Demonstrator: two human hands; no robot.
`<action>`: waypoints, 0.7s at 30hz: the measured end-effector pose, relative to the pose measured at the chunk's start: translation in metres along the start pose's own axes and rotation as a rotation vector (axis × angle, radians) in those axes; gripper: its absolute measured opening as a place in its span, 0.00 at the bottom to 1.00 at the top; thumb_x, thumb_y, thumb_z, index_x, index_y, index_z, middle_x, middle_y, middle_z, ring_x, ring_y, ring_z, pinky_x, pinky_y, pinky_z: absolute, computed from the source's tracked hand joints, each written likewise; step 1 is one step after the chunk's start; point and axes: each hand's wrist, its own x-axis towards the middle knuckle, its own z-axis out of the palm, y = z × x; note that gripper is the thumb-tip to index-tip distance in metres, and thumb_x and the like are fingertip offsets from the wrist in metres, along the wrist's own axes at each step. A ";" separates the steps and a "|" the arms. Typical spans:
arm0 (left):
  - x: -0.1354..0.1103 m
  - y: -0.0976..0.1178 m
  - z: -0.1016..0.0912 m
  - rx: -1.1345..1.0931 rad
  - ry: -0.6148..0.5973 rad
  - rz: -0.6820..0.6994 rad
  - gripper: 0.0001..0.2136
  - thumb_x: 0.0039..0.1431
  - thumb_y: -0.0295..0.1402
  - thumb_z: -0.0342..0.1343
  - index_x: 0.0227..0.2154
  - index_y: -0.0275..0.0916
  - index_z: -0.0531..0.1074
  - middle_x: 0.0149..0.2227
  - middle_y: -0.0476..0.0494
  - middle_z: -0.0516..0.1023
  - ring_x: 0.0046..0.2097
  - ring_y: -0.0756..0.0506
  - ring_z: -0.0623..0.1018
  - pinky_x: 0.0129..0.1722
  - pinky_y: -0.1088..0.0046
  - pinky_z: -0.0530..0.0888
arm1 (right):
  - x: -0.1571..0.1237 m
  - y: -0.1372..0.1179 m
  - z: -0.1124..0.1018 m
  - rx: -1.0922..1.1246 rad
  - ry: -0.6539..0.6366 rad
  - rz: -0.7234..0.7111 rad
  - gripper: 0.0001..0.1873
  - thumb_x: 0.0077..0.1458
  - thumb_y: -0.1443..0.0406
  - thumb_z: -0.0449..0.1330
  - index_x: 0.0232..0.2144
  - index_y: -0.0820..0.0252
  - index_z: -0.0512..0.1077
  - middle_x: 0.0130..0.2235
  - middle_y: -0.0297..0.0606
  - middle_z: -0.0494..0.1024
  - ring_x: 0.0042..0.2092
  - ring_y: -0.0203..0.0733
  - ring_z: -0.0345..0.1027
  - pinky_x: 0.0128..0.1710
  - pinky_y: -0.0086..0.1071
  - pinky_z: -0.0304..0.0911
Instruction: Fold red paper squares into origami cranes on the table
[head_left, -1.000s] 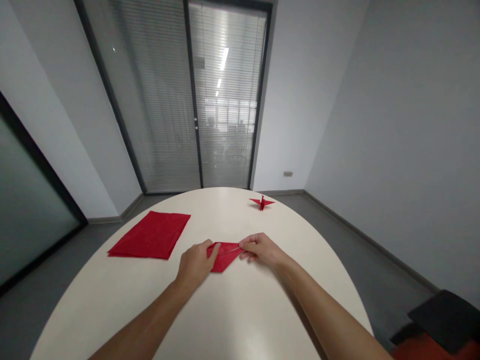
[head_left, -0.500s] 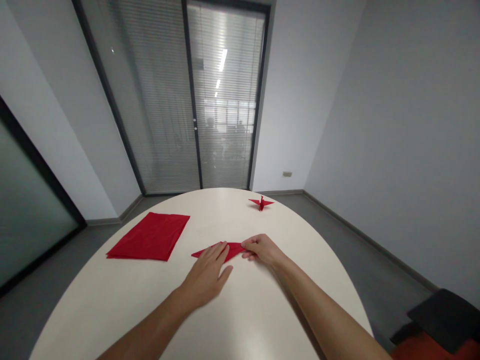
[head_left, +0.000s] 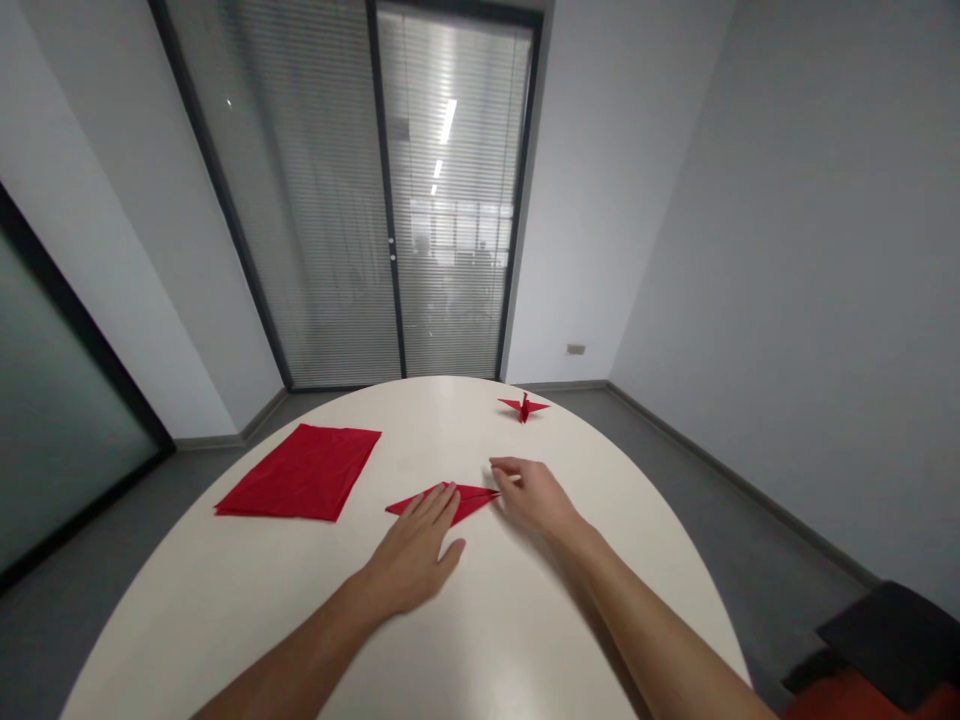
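A folded red paper piece [head_left: 474,498], long and diamond-shaped with pointed ends, lies on the white round table [head_left: 510,620]. My left hand [head_left: 421,548] rests flat across its middle, fingers stretched out and hiding part of it. By the paper's right tip is my right hand [head_left: 534,492], raised slightly, with thumb and forefinger a little apart and the other fingers curled. Nothing shows in its grasp. Farther back on the table stands a red paper crane [head_left: 524,407] with its wings spread.
A stack of red square paper sheets [head_left: 304,475] lies on the left of the table. A black and orange chair [head_left: 892,640] is at the lower right. Beyond the table's far edge is a glass door [head_left: 457,220] with blinds.
My right hand has let go of the paper's right tip and lifted slightly away. My left hand stays flat on the paper.
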 end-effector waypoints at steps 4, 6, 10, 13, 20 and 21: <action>0.000 -0.004 0.007 0.018 0.048 0.018 0.27 0.68 0.38 0.45 0.68 0.34 0.54 0.70 0.34 0.56 0.70 0.40 0.56 0.68 0.54 0.57 | -0.020 -0.028 0.020 -0.239 -0.337 -0.327 0.33 0.68 0.54 0.47 0.68 0.66 0.55 0.70 0.52 0.52 0.70 0.52 0.46 0.69 0.47 0.44; 0.000 -0.005 0.009 0.028 0.072 0.028 0.27 0.69 0.36 0.44 0.68 0.35 0.53 0.70 0.35 0.56 0.70 0.41 0.56 0.68 0.54 0.58 | -0.028 -0.035 0.027 -0.323 -0.481 -0.242 0.37 0.69 0.52 0.42 0.71 0.70 0.44 0.71 0.54 0.43 0.72 0.54 0.37 0.70 0.52 0.37; 0.001 -0.005 0.011 0.049 0.069 0.031 0.26 0.70 0.35 0.41 0.68 0.34 0.53 0.70 0.35 0.56 0.70 0.41 0.56 0.68 0.55 0.56 | -0.031 -0.036 0.026 -0.404 -0.560 -0.128 0.42 0.68 0.47 0.38 0.71 0.72 0.39 0.72 0.54 0.38 0.73 0.53 0.28 0.70 0.52 0.30; 0.002 -0.003 0.009 0.052 0.091 0.005 0.25 0.71 0.37 0.42 0.67 0.35 0.56 0.69 0.35 0.58 0.70 0.40 0.58 0.68 0.54 0.57 | -0.028 -0.033 0.021 -0.422 -0.559 -0.083 0.42 0.67 0.45 0.39 0.71 0.70 0.41 0.72 0.52 0.36 0.73 0.54 0.28 0.70 0.53 0.29; 0.007 0.008 -0.013 0.028 0.251 -0.055 0.17 0.63 0.30 0.52 0.54 0.41 0.71 0.57 0.40 0.76 0.57 0.39 0.74 0.59 0.58 0.69 | -0.029 -0.037 0.018 -0.488 -0.561 -0.082 0.38 0.69 0.51 0.38 0.71 0.71 0.41 0.72 0.52 0.36 0.73 0.54 0.28 0.70 0.53 0.31; 0.008 0.009 -0.016 0.021 0.254 -0.068 0.14 0.63 0.30 0.52 0.51 0.42 0.73 0.53 0.40 0.78 0.54 0.39 0.76 0.56 0.58 0.71 | -0.029 -0.036 0.018 -0.496 -0.559 -0.091 0.38 0.69 0.51 0.38 0.71 0.72 0.41 0.72 0.52 0.36 0.73 0.54 0.28 0.70 0.53 0.31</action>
